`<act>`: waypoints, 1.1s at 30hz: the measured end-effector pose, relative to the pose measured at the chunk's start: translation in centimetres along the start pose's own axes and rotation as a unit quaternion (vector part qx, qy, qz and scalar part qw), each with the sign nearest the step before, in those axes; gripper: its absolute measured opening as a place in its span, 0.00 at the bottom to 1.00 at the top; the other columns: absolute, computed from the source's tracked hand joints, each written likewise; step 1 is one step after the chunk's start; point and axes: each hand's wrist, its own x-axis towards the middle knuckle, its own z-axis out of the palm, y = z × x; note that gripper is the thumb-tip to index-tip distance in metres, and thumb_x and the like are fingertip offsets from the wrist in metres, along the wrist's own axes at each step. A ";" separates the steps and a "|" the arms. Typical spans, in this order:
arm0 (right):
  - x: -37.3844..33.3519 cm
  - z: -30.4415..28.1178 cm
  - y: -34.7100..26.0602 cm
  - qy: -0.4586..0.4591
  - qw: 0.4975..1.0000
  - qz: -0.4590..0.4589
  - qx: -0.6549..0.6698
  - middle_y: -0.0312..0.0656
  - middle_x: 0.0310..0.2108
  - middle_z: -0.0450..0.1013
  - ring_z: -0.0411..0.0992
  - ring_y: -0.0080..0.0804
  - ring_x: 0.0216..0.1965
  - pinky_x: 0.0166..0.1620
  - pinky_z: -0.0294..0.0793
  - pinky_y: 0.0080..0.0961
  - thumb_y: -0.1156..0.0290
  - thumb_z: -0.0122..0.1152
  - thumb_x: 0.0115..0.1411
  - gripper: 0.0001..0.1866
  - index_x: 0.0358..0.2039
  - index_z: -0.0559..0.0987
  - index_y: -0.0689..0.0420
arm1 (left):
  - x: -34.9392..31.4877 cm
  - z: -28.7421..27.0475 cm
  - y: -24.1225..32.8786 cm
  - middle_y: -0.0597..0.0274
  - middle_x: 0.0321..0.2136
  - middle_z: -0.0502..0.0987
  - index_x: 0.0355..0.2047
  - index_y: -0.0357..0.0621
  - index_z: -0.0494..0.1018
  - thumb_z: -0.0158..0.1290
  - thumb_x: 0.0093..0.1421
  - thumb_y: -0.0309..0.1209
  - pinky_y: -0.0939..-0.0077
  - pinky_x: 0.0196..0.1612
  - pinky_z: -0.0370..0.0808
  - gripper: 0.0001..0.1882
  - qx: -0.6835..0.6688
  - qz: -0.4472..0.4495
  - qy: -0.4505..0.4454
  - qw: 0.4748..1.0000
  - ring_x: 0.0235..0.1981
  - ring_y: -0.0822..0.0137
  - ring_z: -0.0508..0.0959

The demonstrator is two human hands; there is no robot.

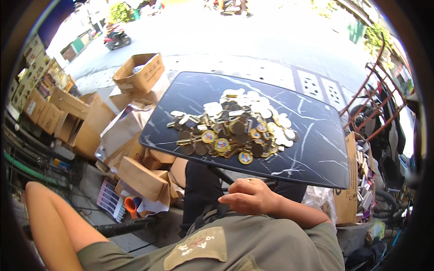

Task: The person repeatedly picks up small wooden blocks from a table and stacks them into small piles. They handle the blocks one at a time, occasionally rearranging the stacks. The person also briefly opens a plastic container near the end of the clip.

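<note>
My right hand point(251, 195) is closed in front of my belly, just below the near edge of the table, with a ring on one finger. Its curled fingers hide whatever they hold, if anything. My left arm bends at the elbow on the left side, and its hand is out of the picture. A black table point(312, 149) with white marble-like veins stands before me. Heaped on its middle is a pile of small round coin-like discs point(238, 127). Several have gold rims and coloured pictures; others look dark, and those at the back glare white.
Cardboard boxes crowd the left: an open one point(140, 74), a tall one point(92, 128), a tilted one point(141, 178). Beside them lies an orange tube-like thing point(131, 205). At right, a carton point(346, 198) holds small boxes near a red metal frame point(377, 101). A motorbike point(117, 39) is on the street.
</note>
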 end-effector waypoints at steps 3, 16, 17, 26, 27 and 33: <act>0.5 0.6 0.2 -0.042 0.999 0.003 0.016 0.35 0.32 0.69 0.73 0.28 0.28 0.27 0.73 0.26 0.79 0.66 0.51 0.19 0.45 0.80 0.51 | 0.6 -0.7 1.6 0.57 0.71 0.57 0.64 0.48 0.65 0.50 0.67 0.48 0.34 0.72 0.34 0.30 0.005 -0.005 -0.022 1.000 0.74 0.63 0.48; 0.7 7.2 1.9 -0.171 0.973 0.101 0.117 0.38 0.29 0.68 0.73 0.33 0.27 0.28 0.74 0.29 0.77 0.69 0.46 0.15 0.37 0.82 0.53 | -32.2 17.4 -6.9 0.52 0.39 0.76 0.49 0.41 0.65 0.56 0.62 0.30 0.62 0.49 0.73 0.18 0.417 -0.599 0.405 0.550 0.45 0.59 0.77; 0.7 7.5 2.1 -0.202 0.964 0.120 0.123 0.38 0.30 0.69 0.74 0.35 0.29 0.30 0.75 0.30 0.77 0.69 0.47 0.15 0.38 0.82 0.53 | -37.1 19.1 -5.8 0.55 0.41 0.76 0.49 0.45 0.66 0.62 0.58 0.29 0.62 0.51 0.71 0.22 0.434 -0.698 0.231 0.520 0.44 0.59 0.77; 1.8 10.9 4.0 -0.271 0.904 0.261 0.205 0.40 0.33 0.70 0.76 0.37 0.34 0.36 0.77 0.32 0.79 0.67 0.49 0.18 0.43 0.80 0.53 | -56.5 24.0 -1.7 0.51 0.75 0.25 0.73 0.67 0.23 0.79 0.25 0.49 0.17 0.65 0.38 0.86 0.200 -0.835 -0.445 0.256 0.75 0.44 0.30; 2.0 11.1 4.2 -0.277 0.895 0.279 0.213 0.40 0.33 0.70 0.76 0.37 0.34 0.36 0.76 0.32 0.80 0.67 0.49 0.19 0.43 0.80 0.53 | -57.3 23.8 -2.5 0.49 0.74 0.35 0.74 0.64 0.28 0.78 0.28 0.50 0.16 0.65 0.38 0.82 0.155 -0.827 -0.482 0.246 0.75 0.46 0.37; 3.6 12.0 5.1 -0.271 0.881 0.314 0.225 0.40 0.31 0.69 0.76 0.37 0.32 0.35 0.75 0.30 0.78 0.67 0.48 0.18 0.42 0.81 0.55 | -52.1 30.6 -3.8 0.55 0.38 0.81 0.51 0.39 0.72 0.68 0.43 0.47 0.48 0.64 0.65 0.37 0.130 -0.800 -0.324 0.488 0.46 0.55 0.79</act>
